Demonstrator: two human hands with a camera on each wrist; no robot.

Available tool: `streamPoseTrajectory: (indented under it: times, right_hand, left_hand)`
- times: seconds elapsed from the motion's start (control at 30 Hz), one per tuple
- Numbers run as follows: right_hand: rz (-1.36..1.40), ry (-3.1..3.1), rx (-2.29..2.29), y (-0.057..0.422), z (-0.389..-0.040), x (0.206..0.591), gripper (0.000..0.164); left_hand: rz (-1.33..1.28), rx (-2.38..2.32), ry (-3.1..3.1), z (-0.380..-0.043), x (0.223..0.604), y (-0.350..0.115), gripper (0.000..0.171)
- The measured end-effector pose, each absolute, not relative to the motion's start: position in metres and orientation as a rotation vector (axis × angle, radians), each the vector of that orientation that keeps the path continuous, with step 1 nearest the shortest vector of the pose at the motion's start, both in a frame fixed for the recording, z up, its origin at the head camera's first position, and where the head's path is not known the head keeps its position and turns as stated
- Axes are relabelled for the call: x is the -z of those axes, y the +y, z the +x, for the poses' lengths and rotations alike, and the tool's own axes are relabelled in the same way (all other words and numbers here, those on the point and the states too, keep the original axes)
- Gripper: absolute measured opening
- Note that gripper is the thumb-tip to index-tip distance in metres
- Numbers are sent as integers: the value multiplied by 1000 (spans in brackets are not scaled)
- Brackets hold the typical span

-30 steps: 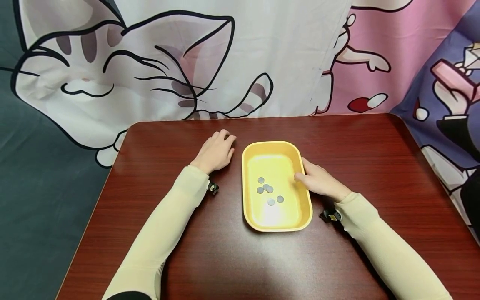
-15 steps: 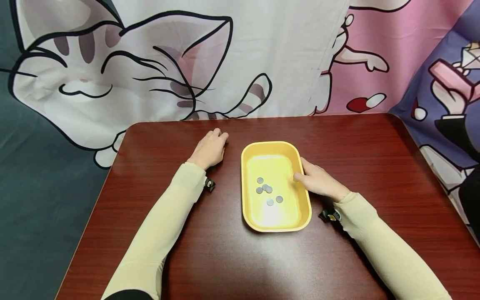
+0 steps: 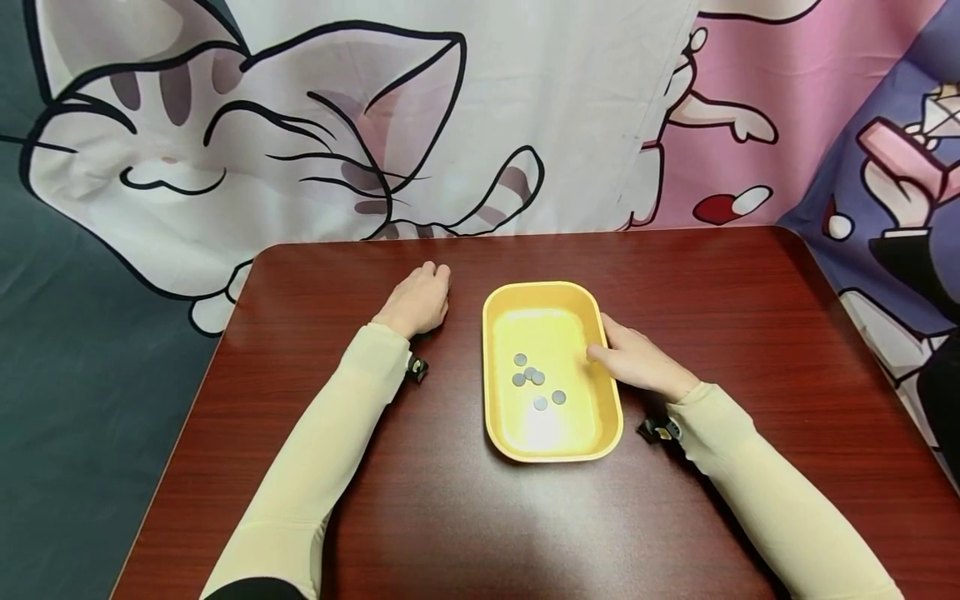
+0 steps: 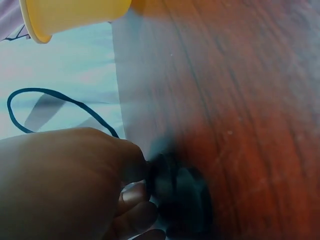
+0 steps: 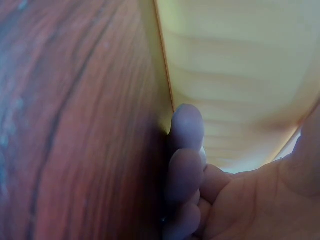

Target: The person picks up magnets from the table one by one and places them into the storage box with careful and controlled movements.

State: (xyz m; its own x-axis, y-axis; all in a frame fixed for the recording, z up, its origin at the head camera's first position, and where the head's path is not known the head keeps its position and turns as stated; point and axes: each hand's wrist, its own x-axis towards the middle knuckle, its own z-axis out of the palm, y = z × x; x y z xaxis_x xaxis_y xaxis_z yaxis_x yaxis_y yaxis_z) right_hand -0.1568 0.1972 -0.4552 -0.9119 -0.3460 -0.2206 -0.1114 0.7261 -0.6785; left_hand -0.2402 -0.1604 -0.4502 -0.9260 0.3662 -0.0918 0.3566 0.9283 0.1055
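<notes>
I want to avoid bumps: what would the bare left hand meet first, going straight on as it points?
The left hand would probably first meet the white cat-printed fabric beyond the reddish-brown wooden table, though depth there is unclear.

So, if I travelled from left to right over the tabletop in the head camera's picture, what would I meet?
Left hand → yellow tray with small grey discs inside → right hand, gripping the tray's right side.
</notes>
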Motion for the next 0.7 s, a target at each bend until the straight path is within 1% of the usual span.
streamPoseTrajectory:
  times: [0.1,0.33,0.7]
  right_hand:
    - [-353,2596,986,197,-157,455,54]
    - [-353,2583,995,198,-158,455,55]
    - [-350,2583,985,197,-157,455,56]
  left_hand:
    - [562,-143,2979,-239,452,-161,20]
    - [654,-197,3033,-229,448,-159,13]
    - [903,-254,3107,-198,421,-136,9]
